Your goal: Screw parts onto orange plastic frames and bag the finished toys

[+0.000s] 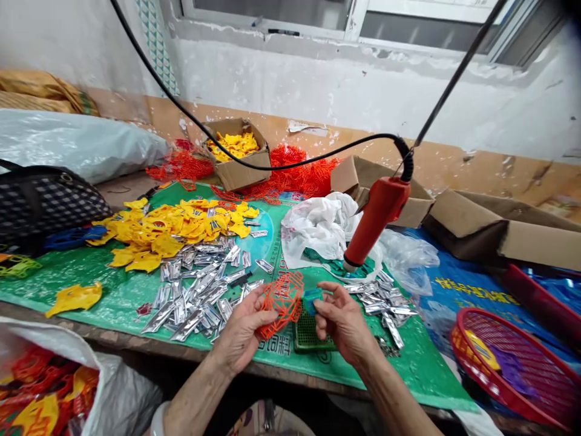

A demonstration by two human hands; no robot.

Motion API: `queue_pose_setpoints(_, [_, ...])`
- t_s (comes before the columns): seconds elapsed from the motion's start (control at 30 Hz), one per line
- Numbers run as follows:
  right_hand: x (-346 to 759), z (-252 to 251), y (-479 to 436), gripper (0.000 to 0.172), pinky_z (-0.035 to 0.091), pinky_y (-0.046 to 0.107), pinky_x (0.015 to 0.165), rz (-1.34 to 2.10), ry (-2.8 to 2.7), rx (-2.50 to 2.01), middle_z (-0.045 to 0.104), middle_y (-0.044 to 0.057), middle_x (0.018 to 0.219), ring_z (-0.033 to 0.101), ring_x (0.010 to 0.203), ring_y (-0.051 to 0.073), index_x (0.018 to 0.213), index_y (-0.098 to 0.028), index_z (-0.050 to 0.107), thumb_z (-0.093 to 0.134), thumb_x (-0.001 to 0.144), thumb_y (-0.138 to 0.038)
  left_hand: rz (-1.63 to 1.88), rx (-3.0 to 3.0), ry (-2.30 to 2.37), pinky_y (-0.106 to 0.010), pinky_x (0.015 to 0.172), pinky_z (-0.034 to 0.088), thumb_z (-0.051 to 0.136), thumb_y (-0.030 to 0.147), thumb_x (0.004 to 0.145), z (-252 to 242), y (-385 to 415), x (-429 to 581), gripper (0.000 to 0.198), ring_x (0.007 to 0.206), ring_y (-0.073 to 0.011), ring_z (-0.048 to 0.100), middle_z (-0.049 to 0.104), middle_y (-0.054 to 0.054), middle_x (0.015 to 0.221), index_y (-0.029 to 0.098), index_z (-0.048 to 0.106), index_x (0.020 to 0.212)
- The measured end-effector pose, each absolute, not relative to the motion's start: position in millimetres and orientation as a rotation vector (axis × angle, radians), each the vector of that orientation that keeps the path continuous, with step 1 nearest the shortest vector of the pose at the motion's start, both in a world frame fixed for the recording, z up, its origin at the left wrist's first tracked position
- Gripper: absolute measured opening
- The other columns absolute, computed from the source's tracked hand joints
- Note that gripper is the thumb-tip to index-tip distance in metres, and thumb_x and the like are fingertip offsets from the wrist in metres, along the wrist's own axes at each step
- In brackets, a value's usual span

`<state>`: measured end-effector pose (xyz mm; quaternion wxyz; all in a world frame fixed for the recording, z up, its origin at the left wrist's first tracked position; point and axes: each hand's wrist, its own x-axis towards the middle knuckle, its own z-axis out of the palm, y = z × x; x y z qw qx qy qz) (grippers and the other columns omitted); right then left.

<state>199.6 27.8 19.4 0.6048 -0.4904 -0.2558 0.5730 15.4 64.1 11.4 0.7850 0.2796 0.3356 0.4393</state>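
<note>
My left hand (pixel 242 330) is closed on an orange lattice-like plastic frame (pixel 285 300), held up over the front of the table. Close to its right side, my right hand (pixel 342 321) pinches a small teal plastic piece (pixel 312 299) between thumb and fingers. Beneath the hands lies a dark green mesh basket (pixel 313 339), partly hidden by them. A red electric screwdriver (pixel 379 218) hangs tip down from its cable just beyond my right hand. Silvery flat parts (pixel 204 297) lie heaped left of my left hand, with more silvery parts (pixel 384 303) beyond the right one.
Yellow plastic parts (pixel 167 230) are piled at the left, behind a lone yellow piece (pixel 75 298). Cardboard boxes (pixel 245 172) and orange frames (pixel 299 169) line the wall. A red basket (pixel 512 363) stands at right; a sack of parts (pixel 109 369) sits front left.
</note>
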Motion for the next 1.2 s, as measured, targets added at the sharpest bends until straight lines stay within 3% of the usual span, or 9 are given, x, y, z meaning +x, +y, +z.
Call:
queue_pose_setpoints(0.1, [183, 21, 34, 0.062, 0.048, 0.024, 0.036, 1.379, -0.626, -1.076, 0.052, -0.009, 0.066, 0.051, 0.040, 0.007, 0.113, -0.022, 0.061, 0.085, 0.057, -0.030, 0.958, 0.634, 0.712, -0.031, 0.076, 0.057, 0.071, 0.002, 0.067, 12, 57, 13, 0.059, 0.088, -0.0201, 0.070, 0.073, -0.007, 0.106, 0.020, 0.049, 0.119])
queue_pose_setpoints(0.27, [171, 18, 42, 0.053, 0.054, 0.025, 0.045, 1.511, -0.749, -1.048, 0.058, -0.006, 0.058, 0.056, 0.044, 0.009, 0.110, -0.017, 0.066, 0.083, 0.062, -0.033, 0.967, 0.622, 0.659, -0.035, 0.086, 0.054, 0.074, 0.003, 0.067, 15, 50, -1, 0.063, 0.095, -0.0229, 0.070, 0.072, -0.008, 0.112, 0.023, 0.046, 0.120])
queue_pose_setpoints(0.43, [169, 22, 42, 0.057, 0.054, 0.027, 0.050, 1.623, -0.891, -1.058, 0.064, -0.004, 0.064, 0.059, 0.049, 0.011, 0.110, -0.018, 0.065, 0.085, 0.058, -0.031, 0.808, 0.405, 0.547, -0.041, 0.081, 0.055, 0.071, 0.047, 0.079, 11, 57, -15, 0.047, 0.088, -0.0272, 0.072, 0.074, -0.012, 0.101, 0.016, 0.058, 0.112])
queue_pose_setpoints(0.5, [168, 23, 41, 0.058, 0.052, 0.027, 0.050, 1.686, -0.947, -1.079, 0.064, -0.005, 0.063, 0.059, 0.048, 0.011, 0.112, -0.019, 0.065, 0.085, 0.058, -0.029, 0.718, 0.351, 0.544, -0.040, 0.075, 0.056, 0.068, 0.052, 0.080, 7, 60, -17, 0.045, 0.078, -0.0258, 0.073, 0.074, -0.010, 0.087, 0.014, 0.063, 0.104])
queue_pose_setpoints(0.6, [166, 22, 41, 0.056, 0.049, 0.024, 0.051, 1.702, -0.991, -1.129, 0.066, -0.004, 0.069, 0.058, 0.051, 0.010, 0.110, -0.020, 0.066, 0.083, 0.056, -0.021, 0.627, 0.417, 0.570, -0.036, 0.070, 0.056, 0.070, 0.040, 0.081, 4, 60, -15, 0.030, 0.068, -0.0233, 0.072, 0.072, -0.008, 0.074, 0.012, 0.066, 0.092])
queue_pose_setpoints(0.7, [169, 18, 43, 0.049, 0.049, 0.024, 0.060, 1.594, -1.069, -1.200, 0.069, -0.002, 0.081, 0.059, 0.064, 0.011, 0.103, -0.019, 0.070, 0.080, 0.055, -0.015, 0.611, 0.459, 0.581, -0.036, 0.070, 0.056, 0.071, 0.023, 0.079, 4, 56, -13, 0.017, 0.072, -0.0235, 0.072, 0.072, -0.008, 0.075, 0.013, 0.065, 0.091])
queue_pose_setpoints(0.87, [178, 16, 45, 0.051, 0.050, 0.032, 0.080, 1.395, -1.231, -1.256, 0.069, 0.003, 0.102, 0.061, 0.090, 0.019, 0.106, -0.021, 0.072, 0.080, 0.056, -0.016, 0.687, 0.433, 0.678, -0.030, 0.068, 0.055, 0.066, 0.005, 0.074, 11, 49, -13, 0.035, 0.069, -0.0161, 0.068, 0.071, -0.004, 0.083, 0.015, 0.062, 0.108])
queue_pose_setpoints(1.07, [179, 25, 37, 0.050, 0.047, 0.028, 0.064, 1.212, -1.305, -1.377, 0.067, -0.001, 0.080, 0.054, 0.067, 0.015, 0.114, -0.023, 0.069, 0.078, 0.065, -0.025, 0.879, 0.378, 0.687, -0.037, 0.073, 0.056, 0.064, 0.009, 0.080, 15, 56, -13, 0.043, 0.076, -0.0205, 0.071, 0.072, -0.006, 0.090, 0.019, 0.057, 0.121])
queue_pose_setpoints(1.2, [172, 19, 30, 0.043, 0.050, 0.034, 0.078, 1.028, -1.360, -1.398, 0.071, 0.004, 0.100, 0.061, 0.084, 0.021, 0.108, -0.024, 0.070, 0.079, 0.066, -0.028, 0.980, 0.335, 0.662, -0.038, 0.074, 0.057, 0.062, 0.012, 0.084, 14, 57, -7, 0.055, 0.079, -0.0217, 0.072, 0.074, -0.005, 0.090, 0.022, 0.045, 0.135])
